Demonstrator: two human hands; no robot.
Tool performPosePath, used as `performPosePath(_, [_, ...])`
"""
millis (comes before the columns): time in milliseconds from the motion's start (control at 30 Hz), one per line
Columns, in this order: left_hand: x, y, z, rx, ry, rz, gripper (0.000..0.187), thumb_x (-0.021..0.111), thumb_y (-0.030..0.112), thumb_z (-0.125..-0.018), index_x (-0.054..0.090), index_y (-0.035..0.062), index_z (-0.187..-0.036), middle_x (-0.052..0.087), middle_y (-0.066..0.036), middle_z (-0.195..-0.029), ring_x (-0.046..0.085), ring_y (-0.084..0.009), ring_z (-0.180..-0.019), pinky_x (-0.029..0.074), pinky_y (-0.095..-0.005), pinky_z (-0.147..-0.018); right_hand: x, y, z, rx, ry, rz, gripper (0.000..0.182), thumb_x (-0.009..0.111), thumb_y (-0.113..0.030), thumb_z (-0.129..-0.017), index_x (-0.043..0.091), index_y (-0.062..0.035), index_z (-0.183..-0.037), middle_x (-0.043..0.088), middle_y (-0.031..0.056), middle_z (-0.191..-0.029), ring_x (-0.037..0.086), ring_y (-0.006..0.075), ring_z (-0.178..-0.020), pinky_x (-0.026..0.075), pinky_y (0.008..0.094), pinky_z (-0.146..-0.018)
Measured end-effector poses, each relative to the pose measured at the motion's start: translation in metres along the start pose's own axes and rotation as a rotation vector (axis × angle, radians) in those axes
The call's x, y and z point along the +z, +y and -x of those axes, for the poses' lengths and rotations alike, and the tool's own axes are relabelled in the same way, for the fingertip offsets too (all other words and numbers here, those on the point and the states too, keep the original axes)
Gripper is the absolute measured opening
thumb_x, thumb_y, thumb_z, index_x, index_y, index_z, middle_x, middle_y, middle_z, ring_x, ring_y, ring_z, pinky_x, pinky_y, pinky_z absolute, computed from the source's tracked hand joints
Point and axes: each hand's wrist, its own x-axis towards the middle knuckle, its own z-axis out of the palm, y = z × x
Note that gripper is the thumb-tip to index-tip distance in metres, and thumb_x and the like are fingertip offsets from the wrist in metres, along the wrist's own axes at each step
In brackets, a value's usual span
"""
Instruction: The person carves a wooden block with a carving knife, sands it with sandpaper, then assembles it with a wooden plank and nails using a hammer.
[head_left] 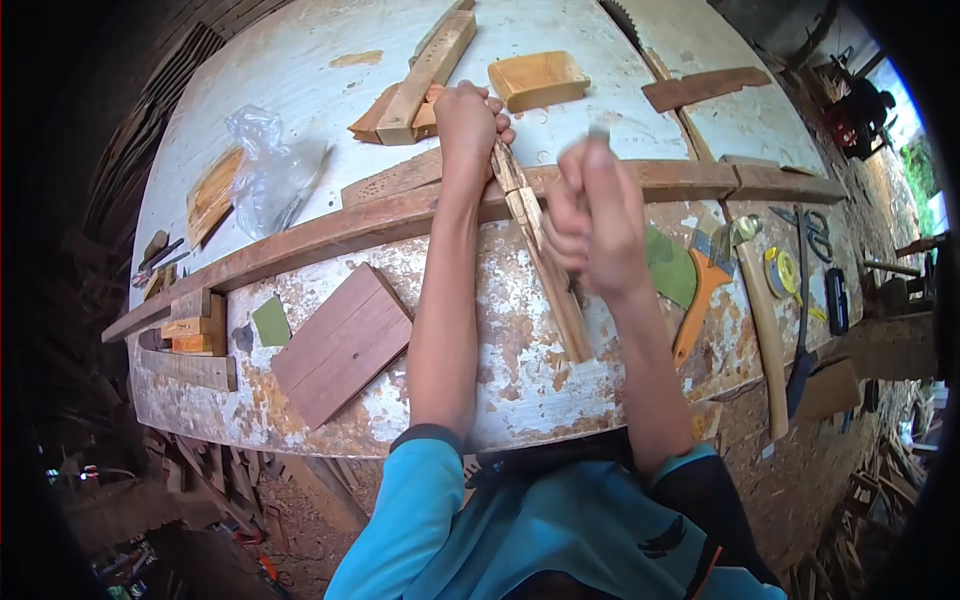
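My left hand (pixel 468 118) is closed around the upper end of a narrow, rough-split wooden strip (pixel 545 265), which slants down toward me across a long wooden beam (pixel 660 180). Just to the right of the strip, my right hand (pixel 597 215) is raised in a fist, thumb uppermost and somewhat blurred by motion. A small greyish tip shows above that thumb, and I cannot tell what the fist holds. Beyond my left hand lie a wooden bar (pixel 430 75) and a pale wooden block (pixel 540 80).
On the worn white table (pixel 510 400) lie a reddish board (pixel 342 345), green sandpaper (pixel 670 265), an orange-handled brush (pixel 700 300), a hammer (pixel 765 340), a tape measure (pixel 782 272) and scissors (pixel 817 235). A clear plastic bag (pixel 270 170) sits at the left. A saw blade (pixel 622 22) shows at the back.
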Motion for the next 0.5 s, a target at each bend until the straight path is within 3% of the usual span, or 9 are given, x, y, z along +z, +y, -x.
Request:
performPosePath(67, [0.001,0.003,0.0,0.013,-0.02,-0.032,0.013,0.035,0.014,-0.09,0.038,0.0024,-0.087,0.041,-0.004,-0.061,0.036,-0.0097,-0.045,0.03,-0.0254,-0.037,-0.006,-0.002,0.01,-0.05,0.057,0.25,0.03,0.037,-0.033,-0.098,0.04,-0.0092,-0.08,0.033,-0.0059,-0.053,0.026,0.0003,-0.039,0.018,0.0178,-0.033])
performPosePath(100, [0.002,0.002,0.002,0.014,-0.03,-0.051,0.013,0.035,0.015,-0.09,0.038,0.0025,-0.088,0.04,-0.003,-0.061,0.036,-0.0096,-0.045,0.03,-0.0253,-0.037,-0.01,0.001,0.007,-0.15,0.156,0.191,0.028,0.042,-0.032,-0.097,0.044,-0.0081,-0.082,0.034,-0.0063,-0.054,0.026,0.0002,-0.039,0.017,0.0172,-0.033])
performPosePath(200, [0.002,0.004,0.003,0.005,-0.034,-0.037,0.013,0.035,0.015,-0.09,0.038,0.0025,-0.088,0.041,-0.003,-0.061,0.036,-0.009,-0.044,0.03,-0.0251,-0.036,-0.019,-0.012,0.003,-0.028,0.193,0.323,0.024,0.051,-0.028,-0.093,0.049,-0.0068,-0.082,0.038,-0.0057,-0.056,0.03,0.0003,-0.042,0.021,0.0184,-0.036])
performPosePath(233, [0.003,0.004,0.004,0.002,-0.032,-0.03,0.013,0.035,0.015,-0.09,0.038,0.0027,-0.087,0.041,-0.003,-0.061,0.036,-0.0089,-0.044,0.03,-0.0247,-0.036,-0.026,-0.012,0.004,0.027,0.176,0.604,0.019,0.062,-0.021,-0.084,0.058,-0.0022,-0.086,0.049,0.0011,-0.059,0.044,0.0074,-0.047,0.034,0.0243,-0.044])
performPosePath(333, [0.004,0.005,0.004,0.008,-0.024,-0.072,0.024,0.029,0.021,-0.095,0.039,0.002,-0.086,0.042,-0.004,-0.06,0.039,-0.0103,-0.043,0.035,-0.0251,-0.036,-0.025,-0.017,0.014,0.001,-0.168,1.185,0.021,0.067,-0.016,-0.075,0.064,0.0002,-0.089,0.058,0.0095,-0.067,0.056,0.0168,-0.059,0.043,0.0312,-0.057])
performPosePath(367, [0.005,0.006,0.005,-0.003,-0.025,-0.043,0.014,0.035,0.016,-0.091,0.038,0.0037,-0.086,0.042,-0.003,-0.062,0.036,-0.009,-0.044,0.031,-0.0243,-0.036,-0.023,-0.012,0.019,-0.011,-0.152,1.165,0.027,0.069,-0.013,-0.071,0.065,-0.0007,-0.095,0.061,0.0142,-0.075,0.06,0.0252,-0.067,0.046,0.0341,-0.063])
performPosePath(467, [0.004,0.005,0.003,-0.014,-0.025,-0.036,0.014,0.035,0.017,-0.091,0.039,0.0042,-0.086,0.042,-0.003,-0.062,0.036,-0.0091,-0.044,0.031,-0.0241,-0.036,-0.025,-0.012,0.026,-0.065,-0.159,1.283,0.028,0.073,-0.011,-0.071,0.064,0.0004,-0.095,0.061,0.0087,-0.076,0.055,0.0161,-0.061,0.042,0.0295,-0.055])
performPosePath(500, [0.004,0.005,0.004,-0.013,-0.024,-0.042,0.014,0.036,0.017,-0.09,0.039,0.0043,-0.086,0.042,-0.003,-0.063,0.036,-0.009,-0.044,0.031,-0.0242,-0.036,-0.027,-0.008,0.025,-0.14,-0.176,1.26,0.023,0.071,-0.008,-0.071,0.063,0.0014,-0.09,0.06,0.0107,-0.078,0.056,0.0215,-0.062,0.043,0.0313,-0.057])
